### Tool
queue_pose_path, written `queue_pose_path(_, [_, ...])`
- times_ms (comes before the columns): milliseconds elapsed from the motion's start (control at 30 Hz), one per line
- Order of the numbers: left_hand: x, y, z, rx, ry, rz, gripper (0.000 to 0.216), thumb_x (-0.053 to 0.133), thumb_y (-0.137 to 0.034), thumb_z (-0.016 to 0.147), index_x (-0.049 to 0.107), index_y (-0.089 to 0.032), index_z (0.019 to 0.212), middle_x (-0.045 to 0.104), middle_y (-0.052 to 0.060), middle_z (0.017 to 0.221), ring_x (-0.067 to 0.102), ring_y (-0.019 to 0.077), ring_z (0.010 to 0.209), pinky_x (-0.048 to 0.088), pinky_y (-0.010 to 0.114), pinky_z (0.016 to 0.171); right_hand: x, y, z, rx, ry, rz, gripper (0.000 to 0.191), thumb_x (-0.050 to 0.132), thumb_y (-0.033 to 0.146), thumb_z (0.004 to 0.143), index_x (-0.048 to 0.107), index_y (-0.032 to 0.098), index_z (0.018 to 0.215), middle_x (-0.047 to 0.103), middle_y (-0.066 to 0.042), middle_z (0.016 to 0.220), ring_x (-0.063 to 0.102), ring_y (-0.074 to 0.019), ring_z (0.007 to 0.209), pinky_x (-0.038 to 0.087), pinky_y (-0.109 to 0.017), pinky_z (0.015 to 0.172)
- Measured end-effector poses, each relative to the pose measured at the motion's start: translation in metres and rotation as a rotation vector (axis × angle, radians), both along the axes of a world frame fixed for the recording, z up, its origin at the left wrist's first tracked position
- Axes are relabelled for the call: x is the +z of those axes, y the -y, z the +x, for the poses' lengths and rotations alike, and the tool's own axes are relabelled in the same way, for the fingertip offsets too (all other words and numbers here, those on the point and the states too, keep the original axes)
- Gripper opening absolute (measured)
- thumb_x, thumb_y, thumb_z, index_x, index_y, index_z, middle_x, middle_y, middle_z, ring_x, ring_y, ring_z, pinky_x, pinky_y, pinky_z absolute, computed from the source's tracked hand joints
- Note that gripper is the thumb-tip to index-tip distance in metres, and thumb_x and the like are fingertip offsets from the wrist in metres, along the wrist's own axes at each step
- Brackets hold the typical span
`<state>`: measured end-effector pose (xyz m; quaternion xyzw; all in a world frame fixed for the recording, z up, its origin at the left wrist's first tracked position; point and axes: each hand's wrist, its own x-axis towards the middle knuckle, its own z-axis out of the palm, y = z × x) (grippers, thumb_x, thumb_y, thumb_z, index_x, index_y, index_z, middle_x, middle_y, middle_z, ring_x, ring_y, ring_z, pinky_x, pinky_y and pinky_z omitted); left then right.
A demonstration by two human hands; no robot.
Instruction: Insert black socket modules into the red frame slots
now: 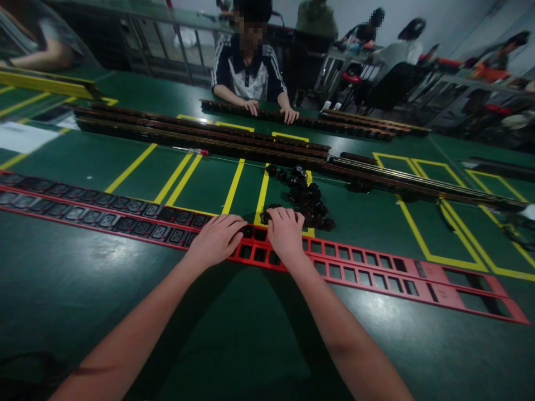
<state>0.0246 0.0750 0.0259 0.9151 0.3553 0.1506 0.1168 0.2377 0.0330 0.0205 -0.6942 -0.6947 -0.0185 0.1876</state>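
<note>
Red frame (pixel 376 273) lies across the green table (pixel 234 345), 9 to 3 o'clock. Slots toward 9 hold black sockets (pixel 104 214). Slots toward 3 are empty, roughly half the frame. Left hand (pixel 217 239) and right hand (pixel 286 234) press side by side at the boundary, fingers curled. Cannot tell if either grips anything. Loose sockets (pixel 307 200) piled at 12.

The red frame (pixel 430 274) looks matt (loose sockets (pixel 307 197) glossy black plastic), tabletop (pixel 251 334) smooth.

Seated co-worker (pixel 249 67), long black rails (pixel 200 136)
</note>
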Motion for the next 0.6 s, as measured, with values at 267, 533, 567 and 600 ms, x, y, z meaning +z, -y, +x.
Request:
queue_pose_path(267, [0.0007, 0.0001, 0.0000, 0.000, -0.005, -0.002, 0.034, 0.042, -0.026, 0.103, 0.063, -0.018, 0.128, 0.065, 0.009, 0.130, 0.059, 0.0256, 0.119, 0.047, 0.047, 0.106, -0.0031, -0.0011, -0.0011, -0.039, -0.039, -0.014, 0.032, 0.044, 0.015, 0.098, 0.064, 0.017, 0.124, 0.063, -0.015, 0.134, 0.054, -0.0316, 0.117, 0.029, -0.055, 0.107])
queue_pose_path(533, [-0.0003, -0.0001, -0.0002, 0.005, 0.005, -0.007, 0.034, 0.042, -0.027, 0.103, 0.064, -0.020, 0.128, 0.065, 0.009, 0.130, 0.060, 0.0259, 0.119, 0.047, 0.047, 0.107, -0.0026, -0.0015, 0.0000, -0.031, -0.078, -0.052, 0.026, 0.046, 0.017, 0.099, 0.063, 0.019, 0.118, 0.069, -0.012, 0.110, 0.058, -0.0291, 0.108, 0.029, -0.055, 0.109])
queue_pose_path(567, [-0.0004, -0.0002, -0.0003, 0.005, 0.007, -0.008, 0.034, 0.042, -0.027, 0.103, 0.064, -0.020, 0.128, 0.066, 0.009, 0.130, 0.060, 0.0260, 0.120, 0.047, 0.048, 0.107, -0.0023, -0.0015, 0.0002, -0.024, -0.073, -0.048, 0.032, 0.045, 0.016, 0.099, 0.061, 0.019, 0.126, 0.068, -0.013, 0.113, 0.058, -0.0293, 0.109, 0.030, -0.056, 0.109])
queue_pose_path(600, [-0.0004, -0.0002, -0.0004, 0.004, 0.009, -0.009, 0.034, 0.042, -0.027, 0.102, 0.064, -0.021, 0.128, 0.066, 0.009, 0.130, 0.060, 0.0261, 0.120, 0.047, 0.048, 0.107, -0.0021, -0.0015, 0.0005, -0.017, -0.064, -0.042, 0.039, 0.043, 0.014, 0.098, 0.059, 0.020, 0.133, 0.067, -0.014, 0.117, 0.058, -0.0295, 0.110, 0.030, -0.056, 0.108])
